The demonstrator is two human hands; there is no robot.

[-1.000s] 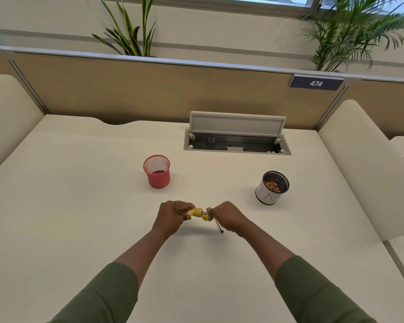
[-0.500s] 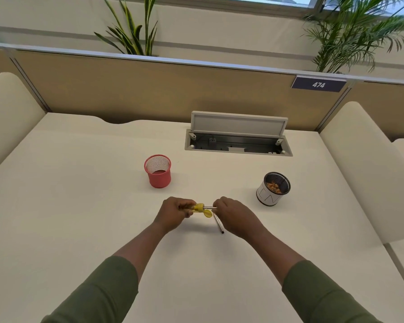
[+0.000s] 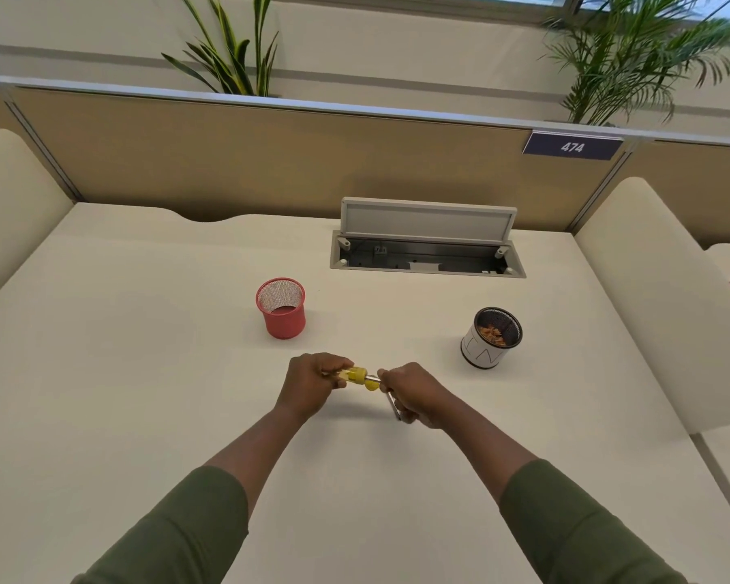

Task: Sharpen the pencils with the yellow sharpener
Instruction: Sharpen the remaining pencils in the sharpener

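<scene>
My left hand grips the yellow sharpener just above the white desk. A grey pencil is pushed into the sharpener from the right, and my right hand is closed around it. A second grey pencil pokes out under my right hand, slanting toward me; whether my fingers hold it I cannot tell. A small yellow piece hangs below the sharpener, probably its open lid.
A red mesh cup stands behind and left of my hands. A white cup holding shavings sits to the right. An open cable hatch lies at the back, before the tan divider. Cream side panels flank the desk.
My hands have stayed at the same spot with slight wrist turning on the pencil. The small yellow piece now hangs closer to my right hand.
</scene>
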